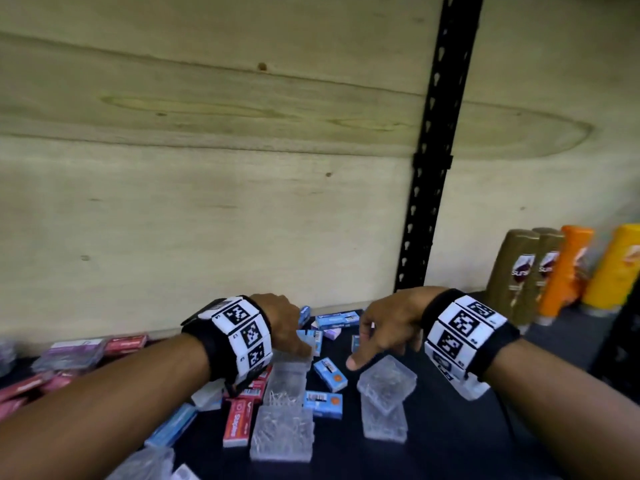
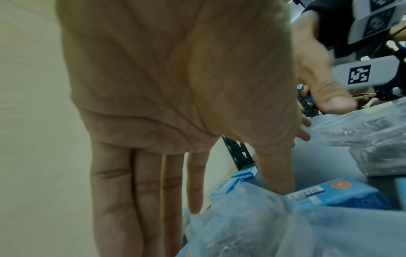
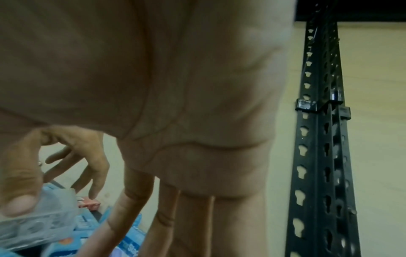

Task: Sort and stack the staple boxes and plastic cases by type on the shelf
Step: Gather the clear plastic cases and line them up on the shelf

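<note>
Just below both slack, empty grips, left hand (image 1: 282, 320) and right hand (image 1: 388, 327), lie blue staple boxes (image 1: 330, 374).

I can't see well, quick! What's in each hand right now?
Left hand: open, fingers straight, holding nothing.
Right hand: open, fingers straight, holding nothing.
</note>
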Tool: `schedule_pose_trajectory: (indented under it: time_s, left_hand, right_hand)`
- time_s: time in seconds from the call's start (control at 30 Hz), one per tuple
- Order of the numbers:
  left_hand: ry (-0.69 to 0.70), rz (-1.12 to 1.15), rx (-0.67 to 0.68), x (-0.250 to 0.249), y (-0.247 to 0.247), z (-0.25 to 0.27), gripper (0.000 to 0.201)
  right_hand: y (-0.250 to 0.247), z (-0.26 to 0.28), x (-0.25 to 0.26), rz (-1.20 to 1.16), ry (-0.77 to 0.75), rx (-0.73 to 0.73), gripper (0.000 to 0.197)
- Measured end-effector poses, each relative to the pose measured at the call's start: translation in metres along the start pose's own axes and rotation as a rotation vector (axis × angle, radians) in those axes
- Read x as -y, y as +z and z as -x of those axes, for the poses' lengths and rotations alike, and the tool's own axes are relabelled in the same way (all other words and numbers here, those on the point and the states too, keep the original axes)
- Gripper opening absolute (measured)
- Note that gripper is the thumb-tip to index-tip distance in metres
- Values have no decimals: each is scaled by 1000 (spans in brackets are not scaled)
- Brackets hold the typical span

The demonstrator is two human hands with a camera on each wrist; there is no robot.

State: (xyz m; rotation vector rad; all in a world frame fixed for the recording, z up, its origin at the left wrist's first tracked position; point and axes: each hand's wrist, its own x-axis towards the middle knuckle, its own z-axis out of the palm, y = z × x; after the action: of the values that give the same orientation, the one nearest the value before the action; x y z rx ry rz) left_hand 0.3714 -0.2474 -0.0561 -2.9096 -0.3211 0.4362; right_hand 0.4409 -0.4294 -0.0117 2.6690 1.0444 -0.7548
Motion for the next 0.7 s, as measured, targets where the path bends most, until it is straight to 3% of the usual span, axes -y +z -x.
schedule_pose_trajectory:
  time_s: [0.13,0.3,0.4,0.53,0.63,0.7]
  left_hand:
    - [-18,28,65,-10,-1,-4,69]
    - [-33,50,104,-14,-5,-4,56]
    - [-20,105,108,-6,-9,1,59]
    - [-20,257,110,14,-18,21,59]
    - [-64,454,113,37,-21,37,46]
    - [-129,530,88,56,-20,50,38]
  right_hand:
    - [12,17,3,13,-1,28,75]
    - [26,21,1,41,-25,50,64]
    - [25,18,-1,10,-56,14,58]
    - [13,9,1,-226,-101,-32,47]
    - [-1,1,13,-309,-145,-42,32]
    - [-9,-8,27,-319,-184,-52,33]
